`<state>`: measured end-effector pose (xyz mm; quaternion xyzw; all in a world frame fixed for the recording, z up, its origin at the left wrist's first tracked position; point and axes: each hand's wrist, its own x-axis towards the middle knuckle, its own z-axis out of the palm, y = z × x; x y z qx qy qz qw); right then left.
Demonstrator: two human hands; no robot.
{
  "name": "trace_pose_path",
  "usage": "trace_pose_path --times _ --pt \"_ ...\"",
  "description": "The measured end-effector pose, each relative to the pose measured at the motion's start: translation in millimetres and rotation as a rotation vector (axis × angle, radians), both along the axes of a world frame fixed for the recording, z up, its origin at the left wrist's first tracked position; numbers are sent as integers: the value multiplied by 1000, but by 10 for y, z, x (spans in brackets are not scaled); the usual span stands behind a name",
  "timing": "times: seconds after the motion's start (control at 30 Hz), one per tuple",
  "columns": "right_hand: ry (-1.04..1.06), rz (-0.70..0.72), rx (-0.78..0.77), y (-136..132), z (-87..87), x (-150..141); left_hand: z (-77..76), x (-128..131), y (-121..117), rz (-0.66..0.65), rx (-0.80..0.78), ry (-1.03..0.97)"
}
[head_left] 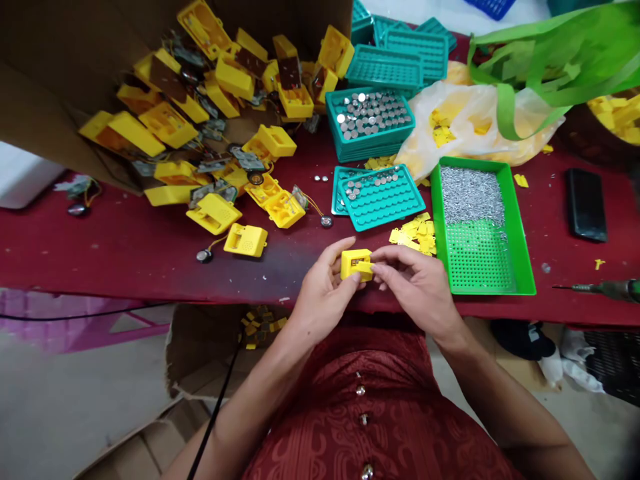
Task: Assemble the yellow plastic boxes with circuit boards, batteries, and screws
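My left hand is closed around a small yellow plastic case, held just above the table's front edge. An opening in the case faces up and shows some metal inside. A flat yellow cover lies slantwise over part of that opening. The thumb and fingers of my right hand pinch the cover's right end. My left thumb rests against the lower side of the case. Beyond my right hand lies a pile of similar yellow covers. Whether the cover is seated in the case I cannot tell.
A green tray of small screws stands right of my hands. Behind are teal trays with button cells. Yellow cases with wired parts spill from a cardboard box at left. A phone and screwdriver lie at right.
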<state>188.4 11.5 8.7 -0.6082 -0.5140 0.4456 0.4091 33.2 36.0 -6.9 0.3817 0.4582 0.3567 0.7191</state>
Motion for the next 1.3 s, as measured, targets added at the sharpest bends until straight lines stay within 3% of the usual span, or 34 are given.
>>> trace_pose_path --times 0.2,0.47,0.67,0.73,0.83,0.93,1.07,1.2,1.3 --pt "-12 -51 -58 30 -7 -53 7 23 -58 -42 69 163" --pt "-138 -1 28 49 83 -98 48 -31 -69 -65 280 406" --pt "-368 31 104 111 179 -90 -16 -44 -85 47 77 162" --pt "-326 3 97 113 179 -73 -13 -44 -103 78 39 96" --pt "-246 82 0 102 151 -50 24 -49 -114 65 27 60" --pt "-214 163 -117 88 108 -33 58 -77 -118 -32 59 89" --pt "-139 142 -202 51 58 -32 43 -141 -168 -172 171 247" --pt "-138 107 -171 20 34 -52 7 -141 -228 -143 191 329" --pt "-177 117 -112 -19 62 -24 10 -65 -208 -107 111 271"
